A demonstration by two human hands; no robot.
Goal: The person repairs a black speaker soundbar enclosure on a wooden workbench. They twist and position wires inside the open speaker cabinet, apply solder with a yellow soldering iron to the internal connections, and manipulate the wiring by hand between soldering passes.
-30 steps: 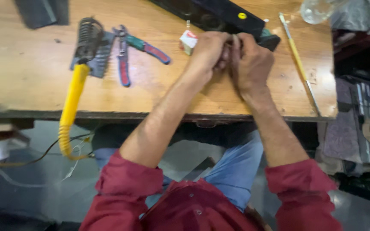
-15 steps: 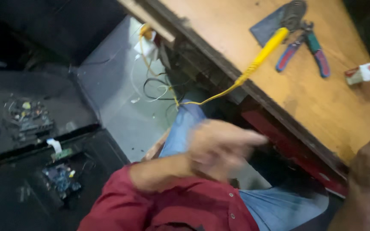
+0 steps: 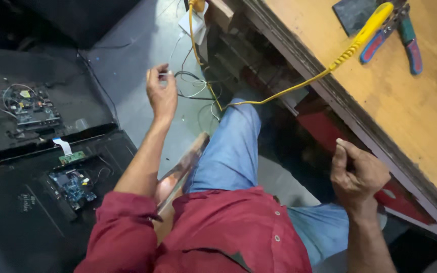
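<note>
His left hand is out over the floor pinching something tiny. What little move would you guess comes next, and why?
Probably a short lowering of the left hand toward the floor. It is raised over the grey floor with thumb and fingertips pinched on something small and pale, too small to identify. The right hand only rests by the wooden bench edge, so the left seems the active one.

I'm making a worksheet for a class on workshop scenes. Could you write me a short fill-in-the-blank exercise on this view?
1. The coiled cord that runs off the workbench is ____ in colour.
2. The person's shirt is ____.
3. The left hand is raised over the ____, away from the bench.
4. The pliers lie on top of the ____.

Missing words: yellow; red; floor; workbench
</note>
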